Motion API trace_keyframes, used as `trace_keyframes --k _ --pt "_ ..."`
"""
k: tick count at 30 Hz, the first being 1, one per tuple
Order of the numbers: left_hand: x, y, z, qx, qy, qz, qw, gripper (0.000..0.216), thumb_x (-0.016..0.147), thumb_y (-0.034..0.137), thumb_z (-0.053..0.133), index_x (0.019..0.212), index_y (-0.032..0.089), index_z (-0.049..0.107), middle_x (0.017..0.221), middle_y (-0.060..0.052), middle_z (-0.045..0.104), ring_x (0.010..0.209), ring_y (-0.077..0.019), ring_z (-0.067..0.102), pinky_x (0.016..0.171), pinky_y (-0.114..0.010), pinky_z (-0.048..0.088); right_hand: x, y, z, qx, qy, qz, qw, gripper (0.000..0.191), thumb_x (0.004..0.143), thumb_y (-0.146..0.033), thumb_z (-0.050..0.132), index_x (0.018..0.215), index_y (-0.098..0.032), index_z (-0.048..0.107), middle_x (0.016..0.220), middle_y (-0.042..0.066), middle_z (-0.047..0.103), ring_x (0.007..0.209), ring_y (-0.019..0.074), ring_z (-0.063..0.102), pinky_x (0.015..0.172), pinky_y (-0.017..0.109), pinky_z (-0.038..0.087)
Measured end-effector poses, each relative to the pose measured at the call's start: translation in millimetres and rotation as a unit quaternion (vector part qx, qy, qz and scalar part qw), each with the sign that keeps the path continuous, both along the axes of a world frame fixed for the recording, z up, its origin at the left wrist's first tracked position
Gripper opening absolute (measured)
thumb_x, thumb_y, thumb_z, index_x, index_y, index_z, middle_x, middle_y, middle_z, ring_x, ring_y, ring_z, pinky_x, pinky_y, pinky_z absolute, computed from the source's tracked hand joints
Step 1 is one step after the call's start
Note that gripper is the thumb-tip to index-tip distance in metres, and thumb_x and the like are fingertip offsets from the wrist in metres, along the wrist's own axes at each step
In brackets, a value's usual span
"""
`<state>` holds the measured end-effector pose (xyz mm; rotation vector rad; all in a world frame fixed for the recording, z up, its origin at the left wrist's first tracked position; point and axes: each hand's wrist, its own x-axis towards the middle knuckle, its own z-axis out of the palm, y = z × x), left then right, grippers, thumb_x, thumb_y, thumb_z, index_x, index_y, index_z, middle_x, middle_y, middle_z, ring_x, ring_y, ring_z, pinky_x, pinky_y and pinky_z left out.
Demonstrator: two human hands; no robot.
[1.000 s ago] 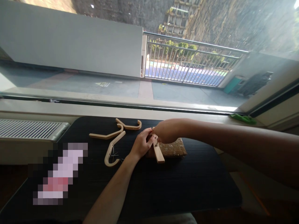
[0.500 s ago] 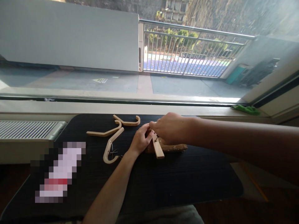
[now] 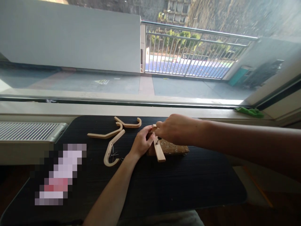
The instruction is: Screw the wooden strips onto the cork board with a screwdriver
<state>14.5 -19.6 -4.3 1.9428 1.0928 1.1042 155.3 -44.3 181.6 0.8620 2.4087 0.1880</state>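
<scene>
A pale wooden hook (image 3: 159,153) lies across a worn brown block (image 3: 177,148), with a dark screw standing up from it. My left hand (image 3: 142,140) is closed around the far part of this hook, thumb on its near side. Just right of it, my right hand (image 3: 171,128) is curled into a fist over the hook. Whatever its fingers grip is hidden; a small dark bit shows beneath them. Left of my hands lie three more wooden hooks: one at the back (image 3: 131,125), one in the middle (image 3: 103,136) and one nearer (image 3: 108,152). Several loose screws (image 3: 113,153) rest inside the nearer hook's bend.
All this is on a black table (image 3: 178,185) with rounded corners. A pixelated pale item (image 3: 63,172) lies at its left. Behind run a windowsill (image 3: 94,109) and window, with a green cloth (image 3: 249,111) at the right. A white radiator (image 3: 30,131) stands at the left.
My right hand has turned and lifted slightly at the hook, uncovering more of the brown block and the hook's far end. My left hand stays in place.
</scene>
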Motion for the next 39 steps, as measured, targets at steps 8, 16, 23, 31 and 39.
trace_keyframes --k 8,16,23,31,39 --pt "-1 0 -2.1 0.0 -0.004 -0.003 1.0 0.035 0.083 0.016 0.058 0.117 0.018 0.063 0.127 -0.01 0.067 0.119 -0.025 0.061 0.108 -0.04 0.047 -7 -6 -0.9 -0.011 0.018 -0.027 0.999 0.028 0.097 -0.01 0.042 0.12 -0.015 0.057 0.105 0.012 0.067 0.074 0.0196 0.064 0.049 0.032 0.031" --pt "-1 -1 -1.9 -0.001 -0.005 -0.004 1.0 0.036 0.084 0.016 0.057 0.119 0.017 0.062 0.127 -0.011 0.066 0.121 -0.0252 0.06 0.109 -0.04 0.045 -7 -6 -6.6 -0.017 0.045 -0.033 0.998 0.028 0.091 -0.006 0.051 0.117 -0.014 0.059 0.104 0.013 0.068 0.076 0.0213 0.066 0.051 0.031 0.037" --pt "-1 -1 -1.5 -0.001 -0.007 -0.004 1.0 0.035 0.084 0.014 0.056 0.118 0.017 0.063 0.127 -0.011 0.066 0.12 -0.0255 0.06 0.108 -0.039 0.045 -6 -1 -8.1 -0.029 0.072 -0.045 0.996 0.032 0.09 -0.006 0.054 0.12 -0.016 0.058 0.096 0.01 0.071 0.075 0.0211 0.067 0.052 0.03 0.039" --pt "-1 0 -1.8 -0.007 -0.008 -0.006 1.0 0.038 0.084 0.016 0.056 0.121 0.014 0.061 0.127 -0.013 0.066 0.12 -0.0266 0.06 0.108 -0.041 0.045 -7 -5 -3.9 -0.043 0.124 -0.104 0.986 0.032 0.089 -0.006 0.056 0.116 -0.021 0.062 0.092 0.008 0.073 0.079 0.0237 0.07 0.058 0.032 0.044" --pt "-1 0 -1.1 0.002 -0.011 -0.01 1.0 0.038 0.083 0.014 0.055 0.121 0.014 0.061 0.125 -0.012 0.066 0.119 -0.0264 0.06 0.106 -0.039 0.046 -13 -6 -1.7 -0.067 0.134 -0.14 0.979 0.032 0.091 -0.014 0.056 0.122 -0.02 0.06 0.096 0.011 0.073 0.083 0.0247 0.07 0.061 0.031 0.046"
